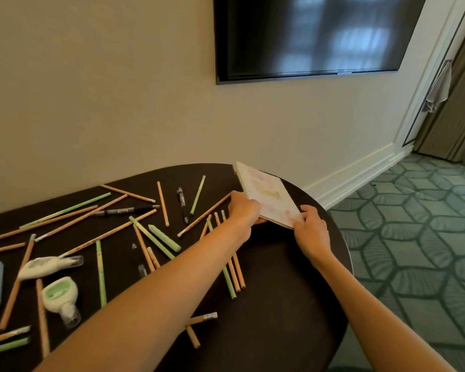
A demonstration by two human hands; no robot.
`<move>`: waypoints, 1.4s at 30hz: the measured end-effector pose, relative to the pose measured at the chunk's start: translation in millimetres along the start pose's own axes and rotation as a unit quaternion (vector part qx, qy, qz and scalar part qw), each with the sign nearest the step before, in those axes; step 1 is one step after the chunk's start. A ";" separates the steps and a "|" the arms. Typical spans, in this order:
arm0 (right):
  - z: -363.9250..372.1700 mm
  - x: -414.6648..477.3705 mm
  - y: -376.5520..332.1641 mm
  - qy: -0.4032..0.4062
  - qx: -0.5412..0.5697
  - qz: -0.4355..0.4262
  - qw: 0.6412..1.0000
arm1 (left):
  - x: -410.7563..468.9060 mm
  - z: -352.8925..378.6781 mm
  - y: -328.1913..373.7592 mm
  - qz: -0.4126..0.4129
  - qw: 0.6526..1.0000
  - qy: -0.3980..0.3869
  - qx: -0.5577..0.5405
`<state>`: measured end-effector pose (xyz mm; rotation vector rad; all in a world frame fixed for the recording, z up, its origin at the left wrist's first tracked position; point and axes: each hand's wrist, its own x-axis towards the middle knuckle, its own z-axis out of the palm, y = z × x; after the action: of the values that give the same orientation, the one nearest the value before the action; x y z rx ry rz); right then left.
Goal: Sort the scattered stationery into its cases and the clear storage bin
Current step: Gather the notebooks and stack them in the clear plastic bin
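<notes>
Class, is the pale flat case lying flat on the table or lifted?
Lifted and tilted: both hands hold the case's near edge, far end raised above the table.

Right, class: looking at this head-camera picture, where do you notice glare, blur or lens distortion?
Head view: the television carries blurred window reflections; the wide lens bows the table edge and tilts the wall; the pastel case, held by the left hand and right hand, looks slightly soft; lighting is warm and dim.
</notes>
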<state>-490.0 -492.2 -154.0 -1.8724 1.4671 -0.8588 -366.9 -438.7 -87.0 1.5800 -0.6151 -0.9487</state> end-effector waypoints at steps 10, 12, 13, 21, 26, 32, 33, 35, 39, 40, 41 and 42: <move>-8.1 -51.4 -49.3 -0.101 0.442 0.111 0.884 | -81.0 -101.8 32.2 0.099 0.992 -0.015 -0.076; -6.7 -57.1 -69.9 -0.112 0.540 0.134 0.823 | -98.2 -126.9 37.0 0.112 0.991 0.000 -0.078; -6.1 -59.9 -79.5 -0.121 0.573 0.137 0.799 | -107.0 -138.2 39.5 0.120 0.989 0.013 -0.082; 29.5 -121.3 -155.9 -0.270 0.603 0.139 0.738 | -169.5 -253.7 35.0 0.178 0.960 0.183 -0.117; 53.0 -168.1 -190.0 -0.372 0.555 0.069 0.741 | -208.7 -324.5 22.8 0.174 0.917 0.322 -0.159; 67.4 -216.0 -231.9 -0.495 0.283 -0.048 0.820 | -239.3 -374.3 11.9 0.164 0.920 0.346 -0.086; 71.3 -221.4 -233.8 -0.475 0.277 -0.056 0.834 | -239.1 -382.3 8.8 0.147 0.925 0.346 -0.056; 76.5 -228.2 -233.3 -0.433 0.324 -0.023 0.841 | -241.9 -396.0 1.0 0.088 0.937 0.337 0.034; 78.0 -228.4 -215.5 -0.400 0.441 0.111 0.796 | -252.6 -417.3 -18.4 0.028 0.906 0.274 0.321; 77.3 -228.3 -209.6 -0.405 0.454 0.133 0.783 | -256.1 -417.7 -23.4 0.012 0.886 0.217 0.409; 76.4 -229.3 -204.4 -0.414 0.449 0.148 0.778 | -258.4 -418.4 -29.4 -0.009 0.862 0.152 0.484; 75.2 -230.6 -200.1 -0.428 0.434 0.155 0.777 | -259.8 -416.6 -36.2 -0.029 0.836 0.102 0.539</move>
<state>-354.5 -220.7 -71.4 -0.9998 0.5726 -0.3025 -162.1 6.7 -42.0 2.6625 -1.0460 -0.4198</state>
